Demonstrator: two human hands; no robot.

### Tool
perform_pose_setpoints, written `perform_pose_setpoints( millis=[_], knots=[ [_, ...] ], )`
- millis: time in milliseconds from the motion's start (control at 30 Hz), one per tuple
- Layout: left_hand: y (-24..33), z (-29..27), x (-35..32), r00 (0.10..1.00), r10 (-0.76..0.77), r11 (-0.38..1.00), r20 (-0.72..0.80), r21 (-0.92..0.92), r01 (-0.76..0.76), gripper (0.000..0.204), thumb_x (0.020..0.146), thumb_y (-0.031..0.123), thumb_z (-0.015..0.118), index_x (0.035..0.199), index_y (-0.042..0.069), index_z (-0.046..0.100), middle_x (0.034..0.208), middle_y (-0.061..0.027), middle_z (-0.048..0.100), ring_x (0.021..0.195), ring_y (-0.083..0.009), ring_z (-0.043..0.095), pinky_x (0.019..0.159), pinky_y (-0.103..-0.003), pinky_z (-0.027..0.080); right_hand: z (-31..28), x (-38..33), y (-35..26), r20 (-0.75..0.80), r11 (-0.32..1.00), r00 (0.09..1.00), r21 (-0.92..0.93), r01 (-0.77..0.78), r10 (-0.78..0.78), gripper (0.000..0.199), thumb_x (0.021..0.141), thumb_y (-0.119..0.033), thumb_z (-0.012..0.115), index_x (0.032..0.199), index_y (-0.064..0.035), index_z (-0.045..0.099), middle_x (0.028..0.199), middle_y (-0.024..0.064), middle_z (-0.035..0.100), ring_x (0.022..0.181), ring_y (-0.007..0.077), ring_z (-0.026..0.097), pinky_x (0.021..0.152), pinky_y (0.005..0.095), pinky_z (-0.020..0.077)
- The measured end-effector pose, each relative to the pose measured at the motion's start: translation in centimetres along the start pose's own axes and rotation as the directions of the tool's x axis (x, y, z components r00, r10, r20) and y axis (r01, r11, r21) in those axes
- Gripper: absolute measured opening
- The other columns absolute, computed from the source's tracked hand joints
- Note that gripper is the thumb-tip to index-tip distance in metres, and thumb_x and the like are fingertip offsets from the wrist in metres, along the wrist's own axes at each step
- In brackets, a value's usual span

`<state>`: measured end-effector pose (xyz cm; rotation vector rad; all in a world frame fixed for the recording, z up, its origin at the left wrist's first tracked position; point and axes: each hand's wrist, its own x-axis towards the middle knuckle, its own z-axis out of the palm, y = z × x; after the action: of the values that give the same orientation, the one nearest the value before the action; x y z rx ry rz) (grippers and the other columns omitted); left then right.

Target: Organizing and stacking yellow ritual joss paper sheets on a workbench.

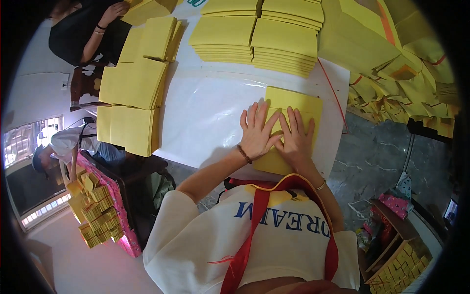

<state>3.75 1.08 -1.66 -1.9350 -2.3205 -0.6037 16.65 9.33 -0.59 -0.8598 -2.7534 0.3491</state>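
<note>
Both hands lie flat on one yellow stack (293, 105) at the near right of the white table (205, 122); the left hand (257, 132) has its fingers spread and released, palm down on the stack's left edge, partly over the bare table; the right hand (296, 137) lies just beside it, touching it at the thumb side, fingers also spread and pressing, grasping nothing; neither hand is clenched. The stack sits close to the table's near edge, with a corner of it reaching toward the person's chest.

Two taller yellow piles (254, 36) stand at the far side, well apart from the hands; a row of sheets (132, 98) runs along the left edge, some overhanging it; loose yellow bundles (406, 63) heap up to the right, past a red cord (333, 88). Another person (83, 34) works at the far left corner; a third (63, 144) bends over a pink box of small yellow packs (98, 210) on the floor.

As for risk: the stack lies near the table's edge, so an uneven push could slide the top sheets off toward the lap; the table's glossy cover gives little grip, which would help such a slip; with the left palm half off the stack, pressure may skew the sheets and spoil their alignment.
</note>
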Motion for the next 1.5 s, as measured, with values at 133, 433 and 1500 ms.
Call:
perform_pose_setpoints(
  millis=[133, 433, 1500],
  knots=[
    [-0.2, -1.2, -1.3, 0.969, 0.240, 0.962, 0.057, -0.145, -0.230, 0.065, 0.079, 0.041, 0.060, 0.132, 0.010, 0.040, 0.134, -0.0158, 0.036, 0.120, -0.0345, 0.036, 0.097, -0.047, 0.027, 0.4, -0.5, 0.9, -0.042, 0.997, 0.998, 0.062, 0.039, -0.036, 0.061, 0.079, -0.030, 0.057, 0.131, -0.0050, 0.040, 0.137, 0.0147, 0.037, 0.129, 0.0289, 0.033, 0.101, 0.0590, 0.0187],
    [1.2, -2.8, -0.1, 0.855, 0.457, 0.874, 0.245, 0.054, -0.483, 0.057, 0.071, 0.031, 0.066, 0.120, 0.006, 0.050, 0.108, -0.0155, 0.050, 0.102, -0.0302, 0.049, 0.078, -0.037, 0.045, 0.7, -1.0, 4.0, 0.058, -0.117, 0.897, 0.993, -0.007, 0.438, 0.042, 0.091, -0.003, 0.043, 0.133, -0.0012, 0.035, 0.126, 0.0123, 0.047, 0.121, 0.0210, 0.042, 0.103, 0.0329, 0.0313],
    [-8.8, -0.2, 22.8, 0.970, 0.123, 0.956, 0.211, 0.236, -0.173, 0.052, 0.076, 0.008, 0.053, 0.125, 0.027, 0.048, 0.107, -0.0052, 0.057, 0.097, -0.0268, 0.056, 0.079, -0.042, 0.045, 3.3, -4.0, 7.7, -0.210, 0.447, 0.716, 0.880, -0.158, 0.666, 0.016, 0.088, 0.000, 0.051, 0.102, 0.0000, 0.059, 0.089, 0.0069, 0.060, 0.082, 0.0123, 0.058, 0.073, 0.0220, 0.0438]
  ],
)
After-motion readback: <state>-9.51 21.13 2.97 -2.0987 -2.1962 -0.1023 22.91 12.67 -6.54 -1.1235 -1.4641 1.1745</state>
